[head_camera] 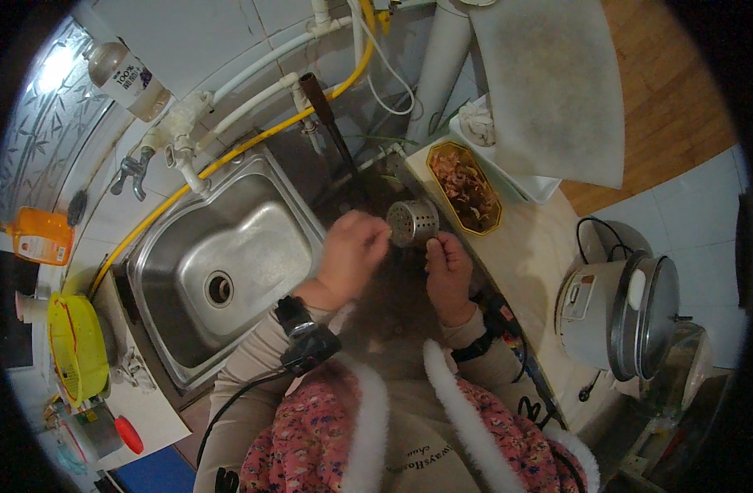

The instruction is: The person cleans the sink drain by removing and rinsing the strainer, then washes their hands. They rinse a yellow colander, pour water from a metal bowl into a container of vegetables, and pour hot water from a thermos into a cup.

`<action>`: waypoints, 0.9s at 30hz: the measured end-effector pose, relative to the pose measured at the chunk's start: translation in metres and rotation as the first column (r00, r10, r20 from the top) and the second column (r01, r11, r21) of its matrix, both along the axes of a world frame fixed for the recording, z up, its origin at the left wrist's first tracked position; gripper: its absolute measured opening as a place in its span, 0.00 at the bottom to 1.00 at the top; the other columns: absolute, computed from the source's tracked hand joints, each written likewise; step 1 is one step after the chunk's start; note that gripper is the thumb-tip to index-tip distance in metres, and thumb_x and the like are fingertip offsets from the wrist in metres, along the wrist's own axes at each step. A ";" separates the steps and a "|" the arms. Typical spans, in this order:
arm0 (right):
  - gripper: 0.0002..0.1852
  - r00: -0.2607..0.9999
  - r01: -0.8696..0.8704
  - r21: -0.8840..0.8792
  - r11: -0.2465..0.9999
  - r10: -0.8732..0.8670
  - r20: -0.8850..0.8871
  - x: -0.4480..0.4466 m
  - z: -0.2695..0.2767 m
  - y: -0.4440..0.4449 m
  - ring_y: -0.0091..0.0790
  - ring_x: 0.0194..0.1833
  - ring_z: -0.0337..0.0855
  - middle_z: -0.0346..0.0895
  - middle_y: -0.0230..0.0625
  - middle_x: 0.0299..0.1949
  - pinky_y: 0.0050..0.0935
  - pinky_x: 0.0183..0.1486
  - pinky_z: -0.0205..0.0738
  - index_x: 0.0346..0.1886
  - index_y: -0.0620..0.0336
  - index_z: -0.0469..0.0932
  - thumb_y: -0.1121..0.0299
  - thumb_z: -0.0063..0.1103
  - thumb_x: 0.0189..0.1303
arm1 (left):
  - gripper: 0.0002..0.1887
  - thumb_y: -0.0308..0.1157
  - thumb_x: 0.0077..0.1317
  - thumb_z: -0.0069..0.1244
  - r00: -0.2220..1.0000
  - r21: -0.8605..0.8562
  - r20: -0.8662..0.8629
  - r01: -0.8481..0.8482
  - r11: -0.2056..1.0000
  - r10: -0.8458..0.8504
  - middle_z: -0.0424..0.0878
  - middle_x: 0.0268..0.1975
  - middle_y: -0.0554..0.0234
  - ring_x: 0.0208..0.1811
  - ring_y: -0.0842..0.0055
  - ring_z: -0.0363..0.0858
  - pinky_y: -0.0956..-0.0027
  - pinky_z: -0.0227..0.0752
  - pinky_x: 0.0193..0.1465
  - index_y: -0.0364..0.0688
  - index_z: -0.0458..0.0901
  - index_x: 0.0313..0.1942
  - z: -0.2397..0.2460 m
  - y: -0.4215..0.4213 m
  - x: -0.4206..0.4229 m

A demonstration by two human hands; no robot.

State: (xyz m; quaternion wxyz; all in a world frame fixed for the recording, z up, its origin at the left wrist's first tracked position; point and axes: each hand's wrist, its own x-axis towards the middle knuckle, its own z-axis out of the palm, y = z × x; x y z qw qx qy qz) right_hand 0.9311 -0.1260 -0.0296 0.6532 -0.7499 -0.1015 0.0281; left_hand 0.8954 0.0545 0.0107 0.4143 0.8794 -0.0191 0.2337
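My right hand (pixel 449 274) grips the edge of a perforated stainless-steel cylinder (pixel 413 223), like a sink strainer cup or utensil holder, tilted so that its holed base faces left. Close to that base, at its left, is my left hand (pixel 354 256), slightly blurred, with its fingers bent together; whether it pinches something small cannot be told. Left of my hands lies the stainless-steel sink (pixel 253 231), its round drain hole (pixel 219 288) uncovered.
A yellow-rimmed dish of food scraps (pixel 464 188) stands on the right counter, beside a white tray (pixel 540 191) and a cutting board (pixel 555 92). A rice cooker (pixel 589 314) stands at the right. Behind the sink are a faucet (pixel 188 163) and yellow hose (pixel 238 150); a yellow-green basin (pixel 78 348) is left.
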 end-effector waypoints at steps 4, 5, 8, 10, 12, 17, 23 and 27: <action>0.08 0.996 -0.004 0.058 0.998 0.010 -0.090 0.000 0.006 0.000 0.15 0.27 0.65 0.68 0.22 0.27 0.17 0.29 0.62 0.43 0.60 0.75 0.67 0.50 0.70 | 0.07 0.25 0.60 0.58 0.999 -0.040 -0.007 -0.041 0.998 0.040 0.79 0.35 0.57 0.32 0.66 0.78 0.70 0.73 0.33 0.38 0.83 0.39 -0.003 -0.002 -0.002; 0.07 0.992 -0.005 0.095 0.995 0.017 -0.128 -0.001 0.009 0.000 0.15 0.27 0.65 0.68 0.22 0.27 0.17 0.29 0.62 0.42 0.60 0.75 0.67 0.50 0.70 | 0.07 0.26 0.60 0.58 0.999 -0.033 -0.020 -0.049 0.998 0.048 0.79 0.35 0.57 0.32 0.67 0.79 0.70 0.73 0.32 0.38 0.83 0.39 -0.003 -0.002 -0.003; 0.08 0.991 -0.010 0.068 0.998 0.019 -0.134 -0.001 0.015 0.001 0.15 0.27 0.66 0.68 0.22 0.26 0.17 0.30 0.62 0.41 0.60 0.75 0.67 0.50 0.71 | 0.08 0.27 0.60 0.59 0.994 -0.050 -0.085 -0.068 0.996 0.064 0.79 0.36 0.58 0.32 0.71 0.79 0.72 0.73 0.32 0.38 0.84 0.40 -0.004 -0.002 -0.006; 0.08 0.985 -0.003 0.119 0.993 0.023 -0.172 -0.002 0.017 0.001 0.15 0.27 0.66 0.68 0.23 0.27 0.17 0.30 0.62 0.41 0.60 0.74 0.66 0.51 0.70 | 0.09 0.27 0.59 0.60 0.985 -0.111 -0.162 -0.076 0.991 0.057 0.79 0.35 0.59 0.32 0.73 0.78 0.73 0.73 0.35 0.38 0.83 0.40 -0.005 -0.003 -0.008; 0.08 0.982 -0.018 0.146 0.989 0.045 -0.185 -0.002 0.018 0.001 0.15 0.27 0.66 0.69 0.23 0.27 0.17 0.30 0.63 0.42 0.60 0.74 0.66 0.51 0.70 | 0.09 0.27 0.60 0.60 0.968 -0.176 -0.244 -0.100 0.979 0.055 0.80 0.35 0.62 0.33 0.78 0.78 0.76 0.72 0.38 0.37 0.83 0.40 -0.007 -0.003 -0.007; 0.08 0.984 -0.063 0.140 0.988 0.085 -0.159 -0.002 0.013 -0.002 0.15 0.28 0.67 0.70 0.23 0.28 0.18 0.31 0.63 0.45 0.61 0.73 0.67 0.51 0.70 | 0.10 0.32 0.61 0.60 0.947 -0.609 -0.307 -0.121 0.784 -0.093 0.85 0.31 0.62 0.31 0.82 0.79 0.75 0.72 0.35 0.34 0.85 0.38 -0.018 0.001 0.001; 0.08 0.980 -0.068 0.183 0.981 0.101 -0.173 -0.002 0.011 -0.003 0.15 0.28 0.67 0.69 0.23 0.28 0.18 0.31 0.63 0.46 0.61 0.73 0.67 0.51 0.71 | 0.10 0.32 0.64 0.57 0.912 -0.688 -0.385 -0.180 0.703 -0.144 0.84 0.30 0.70 0.31 0.89 0.75 0.79 0.70 0.34 0.33 0.84 0.39 -0.028 0.007 0.003; 0.07 0.988 -0.047 0.140 0.989 0.067 -0.139 -0.002 0.013 -0.003 0.14 0.28 0.66 0.70 0.22 0.27 0.18 0.30 0.63 0.44 0.62 0.75 0.69 0.50 0.70 | 0.09 0.31 0.65 0.54 0.904 -0.668 -0.400 -0.177 0.723 -0.149 0.83 0.30 0.70 0.31 0.88 0.74 0.78 0.70 0.34 0.33 0.84 0.39 -0.031 0.007 0.003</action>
